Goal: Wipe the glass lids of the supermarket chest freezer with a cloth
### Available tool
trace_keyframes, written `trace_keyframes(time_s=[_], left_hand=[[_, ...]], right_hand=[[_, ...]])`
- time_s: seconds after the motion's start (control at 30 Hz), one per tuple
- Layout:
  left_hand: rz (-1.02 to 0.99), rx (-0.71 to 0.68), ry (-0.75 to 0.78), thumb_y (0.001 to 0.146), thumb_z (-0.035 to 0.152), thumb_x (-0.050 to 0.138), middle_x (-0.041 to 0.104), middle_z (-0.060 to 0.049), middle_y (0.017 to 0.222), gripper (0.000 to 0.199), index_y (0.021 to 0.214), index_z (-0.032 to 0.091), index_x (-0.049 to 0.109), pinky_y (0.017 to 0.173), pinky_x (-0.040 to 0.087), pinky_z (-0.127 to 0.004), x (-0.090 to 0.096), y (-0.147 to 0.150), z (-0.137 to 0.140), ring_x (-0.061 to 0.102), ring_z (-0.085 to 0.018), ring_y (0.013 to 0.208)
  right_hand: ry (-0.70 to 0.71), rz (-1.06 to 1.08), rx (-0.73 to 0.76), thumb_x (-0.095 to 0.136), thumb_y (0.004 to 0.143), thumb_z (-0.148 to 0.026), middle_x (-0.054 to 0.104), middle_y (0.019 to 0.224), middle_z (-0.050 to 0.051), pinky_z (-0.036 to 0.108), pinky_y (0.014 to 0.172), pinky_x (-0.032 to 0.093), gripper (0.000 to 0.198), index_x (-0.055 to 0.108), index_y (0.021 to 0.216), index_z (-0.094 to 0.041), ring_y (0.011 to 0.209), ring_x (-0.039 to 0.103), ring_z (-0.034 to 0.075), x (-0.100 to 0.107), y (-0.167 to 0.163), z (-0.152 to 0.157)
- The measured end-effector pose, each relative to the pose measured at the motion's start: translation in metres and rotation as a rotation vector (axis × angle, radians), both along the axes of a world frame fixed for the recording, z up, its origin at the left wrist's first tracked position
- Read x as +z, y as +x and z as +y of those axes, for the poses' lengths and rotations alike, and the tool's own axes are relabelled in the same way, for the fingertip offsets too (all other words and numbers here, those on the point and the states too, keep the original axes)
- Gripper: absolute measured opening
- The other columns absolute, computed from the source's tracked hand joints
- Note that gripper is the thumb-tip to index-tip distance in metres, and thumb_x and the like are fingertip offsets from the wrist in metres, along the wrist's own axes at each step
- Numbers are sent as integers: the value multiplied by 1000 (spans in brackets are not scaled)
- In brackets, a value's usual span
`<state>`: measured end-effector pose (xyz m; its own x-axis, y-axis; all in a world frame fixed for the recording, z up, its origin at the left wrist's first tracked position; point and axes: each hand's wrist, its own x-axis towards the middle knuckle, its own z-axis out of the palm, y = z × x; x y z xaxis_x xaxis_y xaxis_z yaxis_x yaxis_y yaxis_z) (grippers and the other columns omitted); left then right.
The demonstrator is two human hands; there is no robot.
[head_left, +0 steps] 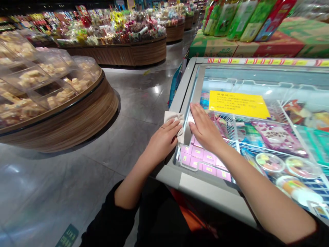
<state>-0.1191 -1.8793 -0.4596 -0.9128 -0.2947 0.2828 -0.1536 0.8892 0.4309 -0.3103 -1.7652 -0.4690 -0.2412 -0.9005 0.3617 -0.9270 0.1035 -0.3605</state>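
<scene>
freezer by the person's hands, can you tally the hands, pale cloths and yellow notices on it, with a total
Hands: 2, the left hand and the right hand
Pale cloth: 1, under the left hand's fingers
Yellow notice: 1
Total: 4

The right hand (203, 125) blocks the left hand (163, 139) from passing rightward over the freezer (181, 89) — leftward, open space above the floor (136, 99) reaches the curved display stand (84, 120).
</scene>
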Motion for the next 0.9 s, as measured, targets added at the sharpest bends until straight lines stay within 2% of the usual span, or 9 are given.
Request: trace_keyframes(time_s=[0.07, 0.13, 0.27, 0.4, 0.47, 0.53, 0.7, 0.8, 0.9], left_hand=[[-4, 37, -14, 95, 4, 52, 52, -12, 163, 54, 147, 18, 61, 131, 37, -49, -2, -15, -7, 39, -26, 159], [-13, 67, -26, 96, 6, 53, 50, -14, 164, 53, 147, 17, 60, 131, 36, -50, -1, -18, -6, 38, -27, 159], [-54, 49, -35, 100, 12, 55, 49, -15, 165, 49, 149, 17, 58, 129, 39, -49, 7, 7, 9, 41, -28, 158], [-88, 2, -38, 102, 20, 60, 49, -16, 165, 46, 148, 14, 59, 127, 42, -49, 11, 20, 9, 41, -31, 157], [-71, -30, -60, 102, 17, 59, 51, -16, 164, 44, 146, 14, 60, 127, 42, -48, 7, 9, -2, 39, -30, 158], [-45, -52, -80, 101, 13, 57, 52, -17, 163, 44, 145, 15, 60, 127, 41, -48, 2, -12, -18, 39, -30, 158], [-11, -101, -106, 100, 10, 57, 54, -20, 160, 41, 141, 14, 63, 126, 43, -48, -2, -84, -65, 41, -29, 157], [-36, -97, -102, 97, 7, 59, 54, -22, 159, 39, 136, 11, 66, 128, 39, -47, 2, -113, -78, 42, -30, 157], [-13, -110, -81, 96, 4, 58, 57, -20, 157, 38, 132, 12, 68, 129, 38, -47, 3, -108, -72, 44, -30, 156]], right_hand=[[-4, 0, 3, 32, 109, -39, 29, 177, 12, 62, 132, 24, 69, 11, 172, -23, 164, 21, 32, 0, 0, 1], [-8, 8, 2, 32, 108, -39, 32, 176, 13, 63, 131, 26, 68, 12, 172, -23, 164, 23, 32, 1, 0, 2], [6, 75, 18, 38, 106, -37, 44, 167, 16, 64, 130, 27, 66, 25, 168, -22, 158, 35, 36, 14, -4, 1], [-32, 36, -15, 44, 103, -39, 57, 148, 18, 66, 123, 37, 61, 39, 161, -21, 142, 48, 40, 21, -16, -19], [-84, -21, -95, 44, 102, -38, 55, 148, 18, 68, 121, 38, 62, 38, 161, -21, 141, 47, 40, 15, -21, -32], [-127, -52, -151, 44, 101, -37, 49, 154, 20, 68, 124, 34, 67, 34, 164, -19, 146, 42, 40, 4, -25, -42], [-157, -101, -116, 38, 103, -44, 36, 171, 16, 64, 130, 24, 71, 25, 169, -21, 160, 28, 33, -17, -29, -38], [-130, -110, -96, 37, 104, -46, 35, 174, 14, 62, 132, 23, 69, 31, 168, -19, 163, 26, 31, -13, -30, -30], [-100, -78, -92, 40, 104, -42, 42, 171, 14, 60, 132, 25, 65, 43, 163, -17, 162, 28, 30, -2, -33, -26]])
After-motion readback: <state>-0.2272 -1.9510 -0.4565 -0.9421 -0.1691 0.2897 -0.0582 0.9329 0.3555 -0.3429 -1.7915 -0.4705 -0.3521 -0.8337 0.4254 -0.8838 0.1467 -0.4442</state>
